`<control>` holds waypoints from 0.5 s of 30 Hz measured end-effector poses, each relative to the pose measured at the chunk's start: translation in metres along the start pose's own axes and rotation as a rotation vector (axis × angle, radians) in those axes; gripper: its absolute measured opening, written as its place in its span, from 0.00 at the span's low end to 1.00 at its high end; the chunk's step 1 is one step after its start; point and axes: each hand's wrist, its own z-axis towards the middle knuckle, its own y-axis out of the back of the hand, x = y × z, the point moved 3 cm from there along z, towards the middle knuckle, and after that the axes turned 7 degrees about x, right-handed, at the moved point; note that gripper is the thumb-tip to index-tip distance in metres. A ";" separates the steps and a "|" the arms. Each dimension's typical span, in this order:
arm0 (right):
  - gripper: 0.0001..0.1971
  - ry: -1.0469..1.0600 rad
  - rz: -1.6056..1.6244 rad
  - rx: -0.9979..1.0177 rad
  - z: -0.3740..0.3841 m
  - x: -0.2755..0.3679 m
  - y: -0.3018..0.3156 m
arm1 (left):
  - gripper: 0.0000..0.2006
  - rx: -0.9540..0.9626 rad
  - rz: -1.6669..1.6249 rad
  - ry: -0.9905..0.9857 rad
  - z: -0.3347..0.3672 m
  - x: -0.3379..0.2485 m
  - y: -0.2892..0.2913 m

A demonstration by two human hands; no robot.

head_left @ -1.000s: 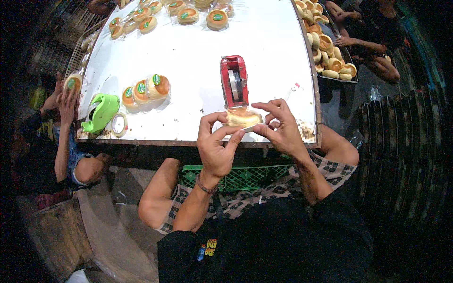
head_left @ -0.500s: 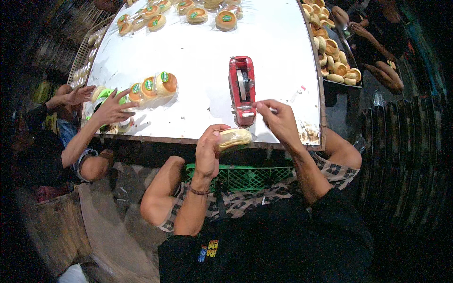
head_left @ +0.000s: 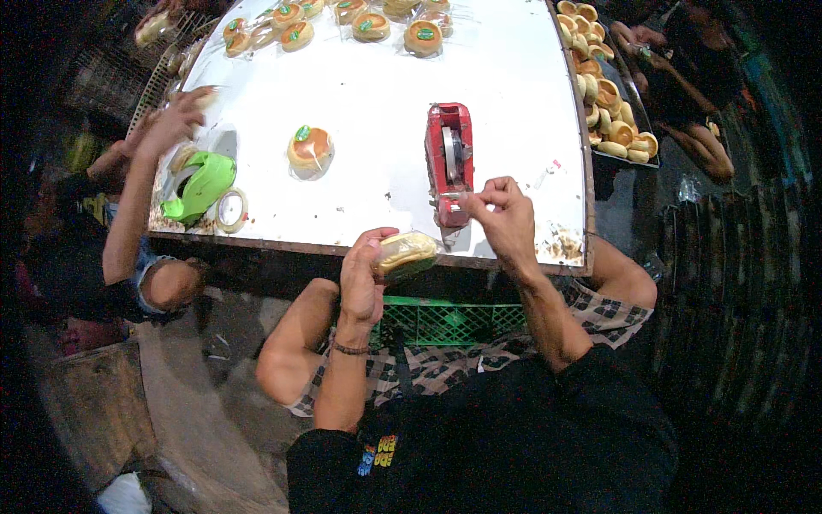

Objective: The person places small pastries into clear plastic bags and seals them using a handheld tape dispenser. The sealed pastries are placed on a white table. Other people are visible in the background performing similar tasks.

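Note:
A pale round bun (head_left: 406,253) in a clear plastic bag is gripped by my left hand (head_left: 361,278), just off the table's near edge. It is tilted, its side facing up. On the table beyond it stands a red tape dispenser (head_left: 437,154) with a roll of tape in it. My right hand (head_left: 505,227) is at the dispenser's near end, thumb and forefinger pinched together there. Whatever sits between those fingertips is too small to make out. Farther left, one bagged bun (head_left: 310,154) with a green label lies flat on the white table (head_left: 368,103).
At the table's left are a green tape dispenser (head_left: 201,188), a tape roll (head_left: 231,210) and a co-worker's blurred arm (head_left: 137,180). Bagged buns (head_left: 424,37) lie at the far side. A tray of unwrapped buns (head_left: 621,133) stands right; a green crate (head_left: 445,321) is below the edge.
My left hand has shifted left with the bagged bun, away from the red dispenser. The co-worker's hand has moved up and away; of three bagged buns near it, one is still there.

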 end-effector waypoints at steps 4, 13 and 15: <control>0.09 0.043 -0.123 -0.083 -0.027 -0.031 -0.016 | 0.22 -0.059 0.010 -0.005 0.004 -0.007 0.009; 0.07 0.100 -0.021 0.105 -0.036 -0.012 0.005 | 0.20 -0.015 0.260 -0.211 0.017 -0.038 -0.009; 0.10 0.207 0.296 0.231 -0.052 0.024 0.022 | 0.20 0.004 0.403 -0.247 0.015 -0.042 -0.021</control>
